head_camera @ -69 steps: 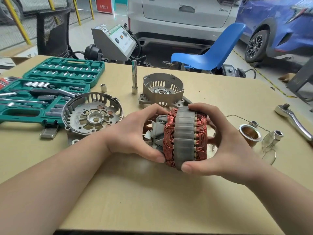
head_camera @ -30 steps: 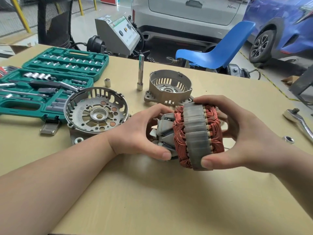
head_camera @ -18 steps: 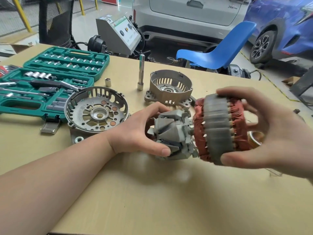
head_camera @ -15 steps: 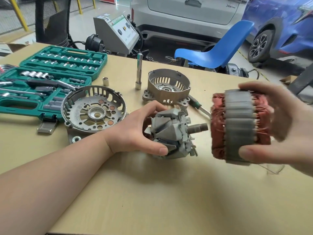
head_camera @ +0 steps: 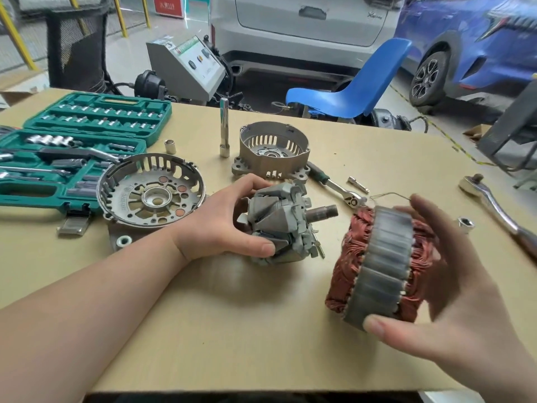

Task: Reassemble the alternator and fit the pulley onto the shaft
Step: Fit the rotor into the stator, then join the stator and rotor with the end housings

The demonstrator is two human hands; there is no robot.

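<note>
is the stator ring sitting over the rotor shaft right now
No, the stator is held in the right hand, apart from the rotor.

Car workshop: parked cars (head_camera: pixel 305 21), socket set (head_camera: pixel 72 146).

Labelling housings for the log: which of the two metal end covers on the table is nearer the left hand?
The wide, shallow cover beside the green tool case; the left hand lies just right of it. The deeper cup-shaped cover sits farther back.
</note>
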